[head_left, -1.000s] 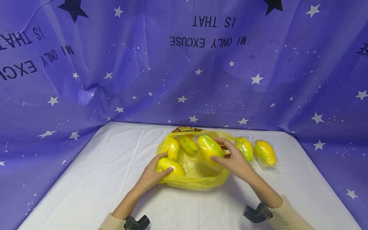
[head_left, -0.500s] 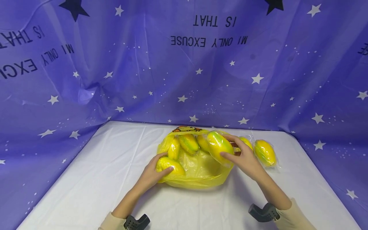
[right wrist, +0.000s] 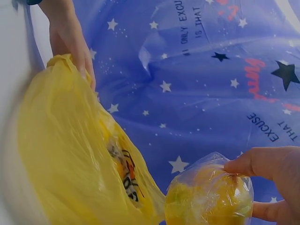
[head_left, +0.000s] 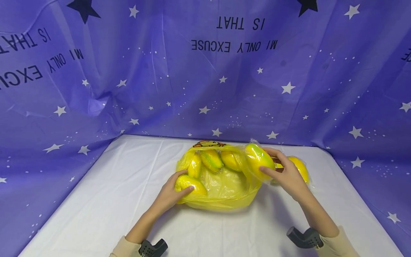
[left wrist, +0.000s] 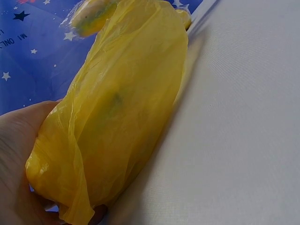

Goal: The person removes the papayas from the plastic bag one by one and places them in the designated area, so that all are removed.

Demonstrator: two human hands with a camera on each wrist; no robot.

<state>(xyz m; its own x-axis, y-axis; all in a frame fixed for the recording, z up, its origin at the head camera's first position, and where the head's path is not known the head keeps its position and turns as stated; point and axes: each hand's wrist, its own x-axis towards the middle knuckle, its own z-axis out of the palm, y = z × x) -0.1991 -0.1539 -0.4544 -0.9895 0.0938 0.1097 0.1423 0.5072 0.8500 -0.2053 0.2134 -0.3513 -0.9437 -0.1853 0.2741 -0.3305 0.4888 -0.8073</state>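
My right hand (head_left: 289,176) grips a yellow-green mango (head_left: 258,159) in clear wrapping, thumb on the near side. That mango is held up at the right edge of a thin yellow plastic bag (head_left: 218,204). In the right wrist view the wrapped mango (right wrist: 211,199) sits between thumb and fingers. At the bag's left side, my left hand (head_left: 171,191) grips the bag's edge together with a mango (head_left: 193,185) inside it. Several more mangoes lie in the bag, among them one at the back (head_left: 211,160). The left wrist view shows the bag (left wrist: 126,93) bulging over the fruit.
Another wrapped mango (head_left: 299,168) lies on the white tabletop (head_left: 96,200), right of the bag and partly behind my right hand. Something yellow shows between the right fingers, mostly hidden. A purple star-printed cloth (head_left: 179,89) hangs behind the table.
My right hand has carried the mango from inside the bag rightward to its right edge, uncovering another mango at the back. The left hand stays where it was.
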